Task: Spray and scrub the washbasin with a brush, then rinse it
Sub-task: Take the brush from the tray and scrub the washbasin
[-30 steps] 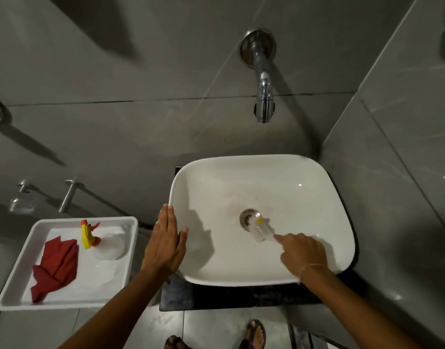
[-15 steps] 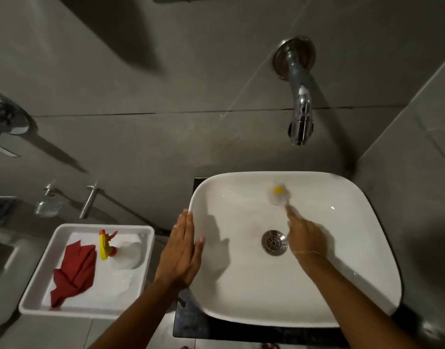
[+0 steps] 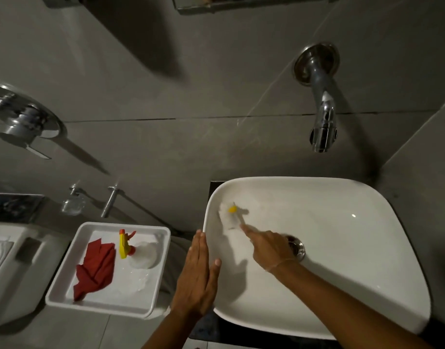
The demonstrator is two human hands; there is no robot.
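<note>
A person's right hand (image 3: 269,248) grips a brush (image 3: 230,216) whose head presses the washbasin's (image 3: 367,248) far-left inner wall, handle running back toward the drain (image 3: 295,245). The left hand (image 3: 197,278), fingers flat and open, braces the near-left rim, nearer the brush head.

One head-worn wide-angle view looks steeply down, close over the washbasin (image 3: 342,248) and the wall.
</note>
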